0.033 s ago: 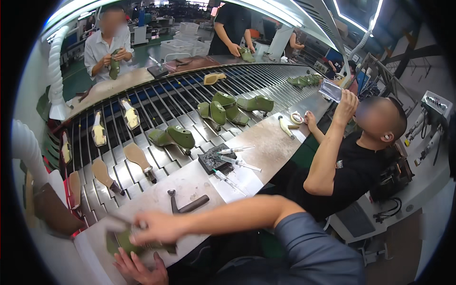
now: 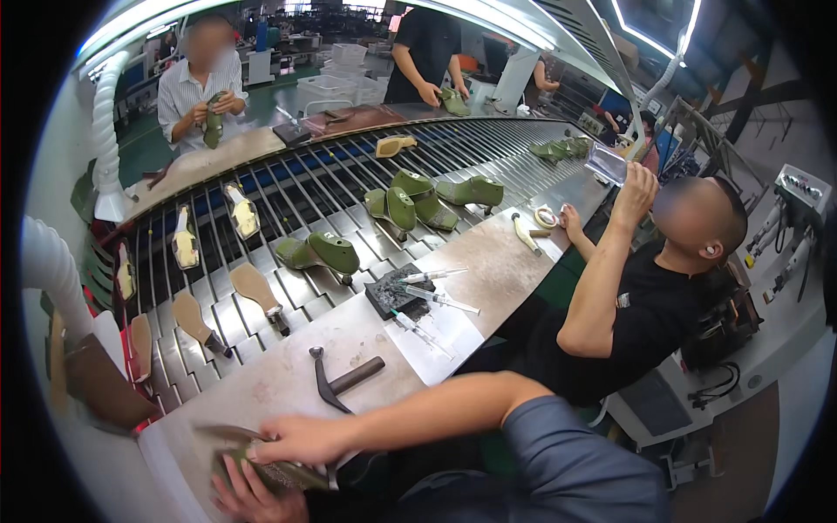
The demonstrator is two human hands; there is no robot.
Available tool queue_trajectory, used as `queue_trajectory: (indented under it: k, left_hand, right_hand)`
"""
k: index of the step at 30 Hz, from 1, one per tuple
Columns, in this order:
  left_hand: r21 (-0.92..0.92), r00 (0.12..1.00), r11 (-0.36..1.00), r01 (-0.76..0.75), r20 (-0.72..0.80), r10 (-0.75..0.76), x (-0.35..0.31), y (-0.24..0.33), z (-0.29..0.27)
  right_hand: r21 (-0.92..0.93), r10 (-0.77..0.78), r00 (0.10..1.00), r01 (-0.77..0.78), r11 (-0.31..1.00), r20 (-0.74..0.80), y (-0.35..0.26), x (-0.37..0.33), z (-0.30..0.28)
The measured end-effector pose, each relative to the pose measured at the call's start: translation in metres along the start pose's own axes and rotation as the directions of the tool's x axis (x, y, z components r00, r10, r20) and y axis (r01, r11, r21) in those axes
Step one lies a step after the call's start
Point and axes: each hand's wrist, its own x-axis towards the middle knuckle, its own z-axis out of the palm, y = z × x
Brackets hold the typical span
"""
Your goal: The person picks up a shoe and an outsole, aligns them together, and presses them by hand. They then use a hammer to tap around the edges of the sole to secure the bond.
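A green shoe (image 2: 296,476) lies tilted at the near edge of the worktable, partly covered by my hands. My left hand (image 2: 248,495) is closed around its near side, fingers along the upper. Over the shoe's top, my right hand (image 2: 305,438) is closed, its fingertips blurred by motion. From under its fingers a flat greyish-brown piece (image 2: 225,431) sticks out to the left; its kind is too smeared to name. A hammer (image 2: 342,381) with a dark handle rests on the table just beyond my right forearm.
Beyond the table runs a slatted metal conveyor (image 2: 349,253) carrying green shoes (image 2: 319,253) and tan heeled soles (image 2: 256,296). Syringes (image 2: 441,300) lie by a dark block (image 2: 388,292). A co-worker (image 2: 645,288) sits close on my right; others stand across the conveyor.
My left hand has lifted and wrapped around the shoe, which is now tilted. My right hand has moved slightly down and right, and the blurred piece has come down against the shoe.
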Motion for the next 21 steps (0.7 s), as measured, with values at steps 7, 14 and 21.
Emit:
queue_trajectory:
  k: [7, 14, 21]
  left_hand:
    - [-0.520, 0.943, 0.800, 0.299, 0.030, -0.332, -0.056, -0.059, 0.013]
    - [-0.742, 0.436, -0.473, 0.476, 0.666, -0.606, -0.064, -0.105, 0.015]
    - [-0.771, 0.611, -0.037, 0.636, 0.532, -0.587, -0.072, -0.078, 0.043]
  right_hand:
    - [0.644, 0.219, 0.975, -0.188, 0.741, 0.033, 0.028, -0.012, 0.051]
    - [0.291, 0.186, 0.837, -0.034, 0.956, -0.514, 0.095, -0.005, 0.002]
    - [0.439, 0.196, 0.912, -0.019, 0.898, -0.359, 0.048, -0.001, -0.015]
